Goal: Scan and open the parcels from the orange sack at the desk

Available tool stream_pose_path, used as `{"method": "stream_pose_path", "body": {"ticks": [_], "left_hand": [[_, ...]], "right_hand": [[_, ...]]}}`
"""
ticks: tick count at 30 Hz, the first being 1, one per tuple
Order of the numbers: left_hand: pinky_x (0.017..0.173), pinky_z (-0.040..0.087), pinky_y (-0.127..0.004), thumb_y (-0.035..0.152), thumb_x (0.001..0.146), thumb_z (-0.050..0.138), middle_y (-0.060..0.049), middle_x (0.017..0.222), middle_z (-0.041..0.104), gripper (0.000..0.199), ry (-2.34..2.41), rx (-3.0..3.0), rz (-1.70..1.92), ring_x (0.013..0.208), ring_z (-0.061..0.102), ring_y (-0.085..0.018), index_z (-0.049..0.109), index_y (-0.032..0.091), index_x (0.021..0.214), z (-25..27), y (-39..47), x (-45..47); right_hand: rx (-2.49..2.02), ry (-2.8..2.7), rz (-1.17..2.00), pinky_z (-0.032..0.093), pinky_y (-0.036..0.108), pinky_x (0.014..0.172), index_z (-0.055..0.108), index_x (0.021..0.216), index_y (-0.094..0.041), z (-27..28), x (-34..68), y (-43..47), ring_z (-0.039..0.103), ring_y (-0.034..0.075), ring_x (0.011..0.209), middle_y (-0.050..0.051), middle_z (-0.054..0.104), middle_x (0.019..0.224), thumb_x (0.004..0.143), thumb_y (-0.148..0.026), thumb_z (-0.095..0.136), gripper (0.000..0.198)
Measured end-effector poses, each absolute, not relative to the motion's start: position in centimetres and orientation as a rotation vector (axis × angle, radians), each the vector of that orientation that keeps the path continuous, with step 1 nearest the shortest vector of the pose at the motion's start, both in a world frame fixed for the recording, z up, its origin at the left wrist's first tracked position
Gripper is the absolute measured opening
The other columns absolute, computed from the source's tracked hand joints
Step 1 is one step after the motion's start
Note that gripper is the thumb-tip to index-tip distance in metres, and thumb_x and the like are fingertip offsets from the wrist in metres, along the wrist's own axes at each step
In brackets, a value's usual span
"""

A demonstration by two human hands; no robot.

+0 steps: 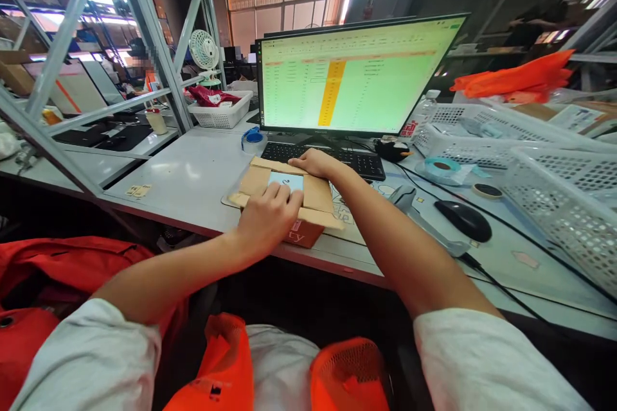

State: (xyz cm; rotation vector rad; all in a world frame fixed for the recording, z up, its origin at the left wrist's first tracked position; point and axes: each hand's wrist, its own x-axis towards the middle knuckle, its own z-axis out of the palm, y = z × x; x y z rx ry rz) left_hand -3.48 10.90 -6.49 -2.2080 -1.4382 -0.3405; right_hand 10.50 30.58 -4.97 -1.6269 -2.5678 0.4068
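The brown cardboard box (315, 194) on the flat white worktop (193, 167) seems light — best held by its stiff sides (308, 237) — with left grip (270, 215) curled over its bendy near flap (321, 218), right grip (315, 162) touching the far edge, squeeze unclear.

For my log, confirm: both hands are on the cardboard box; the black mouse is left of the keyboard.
Wrong side: the head view shows the black mouse right of the keyboard. Left hand and right hand are on the cardboard box.

The box (317, 192) sits before the keyboard (360, 162), left of the mouse (463, 219).
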Motion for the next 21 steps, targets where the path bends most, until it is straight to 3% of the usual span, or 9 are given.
{"method": "stream_pose_path", "body": {"ticks": [3,6,10,14,16,18,21], "left_hand": [[0.074,0.047,-0.037,0.021,0.098,0.062,-0.010,0.094,0.068,0.008,-1.326,-2.254,-0.360,0.088,0.065,-0.027,0.064,0.018,0.104,-8.7,8.1,-4.3],[0.078,0.049,-0.036,0.044,0.097,0.068,-0.009,0.101,0.071,0.031,-1.261,-2.578,-0.359,0.093,0.067,-0.027,0.062,0.018,0.113,-6.8,8.7,-6.2],[0.081,0.049,-0.028,0.028,0.098,0.064,-0.003,0.107,0.075,0.026,-1.362,-2.886,-0.354,0.095,0.071,-0.019,0.062,0.023,0.123,-1.6,13.8,-7.7],[0.094,0.051,-0.036,0.029,0.075,0.085,-0.012,0.132,0.069,0.058,-1.392,-2.787,-0.026,0.121,0.064,-0.031,0.065,0.021,0.129,-0.4,18.4,-7.0],[0.095,0.051,-0.040,0.030,0.072,0.085,-0.018,0.137,0.065,0.063,-1.387,-2.723,0.084,0.124,0.061,-0.036,0.064,0.017,0.130,-1.1,19.3,-6.4],[0.096,0.051,-0.043,0.033,0.074,0.082,-0.021,0.138,0.063,0.062,-1.389,-2.692,0.146,0.124,0.060,-0.037,0.063,0.013,0.130,-1.6,19.4,-6.0],[0.103,0.050,-0.044,0.035,0.078,0.078,-0.021,0.136,0.064,0.063,-1.383,-2.708,0.199,0.125,0.060,-0.037,0.061,0.011,0.134,-1.8,18.8,-6.2]], "right_hand": [[-1.604,-2.555,0.423,0.046,0.028,0.076,0.082,0.097,-0.011,-5.0,10.4,30.4,0.067,0.023,0.085,0.013,0.077,0.093,0.106,-0.047,0.051,0.048],[-1.610,-2.531,0.433,0.046,0.028,0.076,0.083,0.096,-0.011,-4.9,10.1,30.3,0.068,0.023,0.085,0.014,0.077,0.093,0.105,-0.045,0.054,0.045],[-1.595,-2.497,0.451,0.044,0.027,0.072,0.082,0.092,-0.013,-4.9,10.2,30.2,0.067,0.022,0.083,0.012,0.077,0.093,0.104,-0.044,0.056,0.042],[-1.541,-2.426,0.474,0.043,0.027,0.072,0.079,0.081,-0.013,-5.2,10.4,30.1,0.065,0.021,0.082,0.011,0.076,0.086,0.102,-0.041,0.061,0.039],[-1.494,-2.346,0.487,0.043,0.027,0.075,0.077,0.077,-0.013,-5.5,10.5,30.0,0.065,0.020,0.085,0.011,0.076,0.086,0.099,-0.039,0.064,0.036],[-1.437,-2.213,0.496,0.045,0.026,0.081,0.076,0.081,-0.013,-5.7,10.6,29.8,0.065,0.020,0.090,0.011,0.077,0.092,0.100,-0.039,0.063,0.034],[-1.339,-1.961,0.528,0.048,0.025,0.090,0.075,0.103,-0.014,-6.1,11.6,28.8,0.067,0.019,0.101,0.011,0.077,0.109,0.106,-0.042,0.048,0.039]]}}
